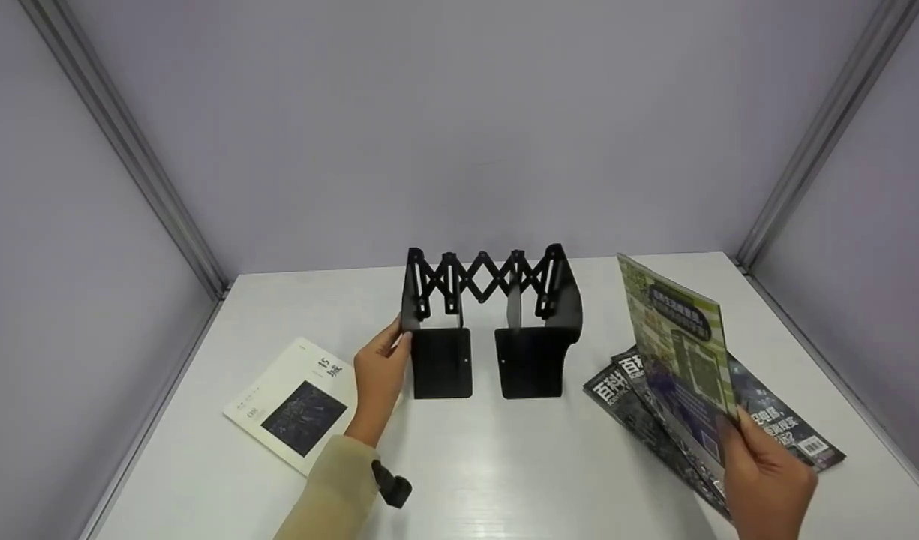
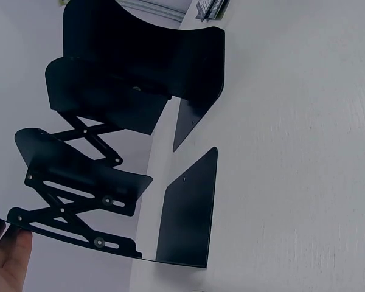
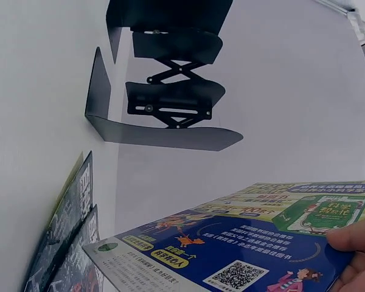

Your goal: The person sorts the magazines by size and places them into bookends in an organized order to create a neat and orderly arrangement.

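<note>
A black expandable bookend rack [image 1: 484,277] with a scissor lattice and two flat base plates stands on the white table. My left hand [image 1: 382,371] grips the upright panel at its left end; the left wrist view shows the thumb and fingers [image 2: 15,255] on either side of that panel's edge. To the right, my right hand [image 1: 770,469] pinches a magazine [image 1: 677,337] by its lower edge and holds it up, tilted. Its green, yellow and blue cover [image 3: 255,243] carries a QR code. Beneath it, several dark magazines [image 1: 785,420] lie overlapping on the table.
A cream book [image 1: 301,405] with a dark square picture lies flat at the left, beside my left forearm. Pale walls [image 1: 482,127] enclose the white table [image 1: 474,465] at the back and on both sides.
</note>
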`<state>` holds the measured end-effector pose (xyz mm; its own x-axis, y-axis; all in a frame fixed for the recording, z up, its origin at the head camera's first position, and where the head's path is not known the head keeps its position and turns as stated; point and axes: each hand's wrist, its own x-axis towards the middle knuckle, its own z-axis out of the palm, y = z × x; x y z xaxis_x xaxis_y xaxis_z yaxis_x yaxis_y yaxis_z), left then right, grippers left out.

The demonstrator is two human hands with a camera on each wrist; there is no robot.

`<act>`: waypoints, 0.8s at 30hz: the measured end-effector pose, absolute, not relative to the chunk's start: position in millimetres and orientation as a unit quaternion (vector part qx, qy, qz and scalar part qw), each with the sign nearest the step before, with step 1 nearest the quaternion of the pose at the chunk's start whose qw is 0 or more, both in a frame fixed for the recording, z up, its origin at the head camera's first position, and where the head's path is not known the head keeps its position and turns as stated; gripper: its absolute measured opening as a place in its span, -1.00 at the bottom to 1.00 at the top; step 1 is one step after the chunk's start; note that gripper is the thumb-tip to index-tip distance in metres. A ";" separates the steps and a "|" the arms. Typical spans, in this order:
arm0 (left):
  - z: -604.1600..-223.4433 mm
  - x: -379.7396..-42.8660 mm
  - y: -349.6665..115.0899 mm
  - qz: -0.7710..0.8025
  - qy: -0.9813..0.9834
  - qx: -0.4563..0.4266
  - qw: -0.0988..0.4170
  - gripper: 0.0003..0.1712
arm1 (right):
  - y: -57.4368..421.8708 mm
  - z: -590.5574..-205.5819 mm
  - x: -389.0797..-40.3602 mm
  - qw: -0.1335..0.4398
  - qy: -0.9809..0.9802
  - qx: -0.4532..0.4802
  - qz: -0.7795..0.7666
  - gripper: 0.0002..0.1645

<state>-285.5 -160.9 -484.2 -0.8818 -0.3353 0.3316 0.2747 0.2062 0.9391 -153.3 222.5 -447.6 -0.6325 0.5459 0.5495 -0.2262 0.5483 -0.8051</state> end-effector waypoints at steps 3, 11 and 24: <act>-482.2 -285.3 -160.3 -0.626 -0.741 0.021 0.243 -0.61 | 220.7 -444.6 -151.2 0.413 -0.771 -0.105 0.474 -0.70; -479.3 -283.8 -159.8 -0.613 -0.752 0.032 0.240 -0.61 | 211.2 -434.9 -142.5 0.403 -0.750 -0.111 0.513 -0.66; -483.0 -283.9 -159.7 -0.615 -0.751 0.030 0.240 -0.61 | 198.7 -422.0 -130.5 0.380 -0.759 -0.124 0.514 -0.67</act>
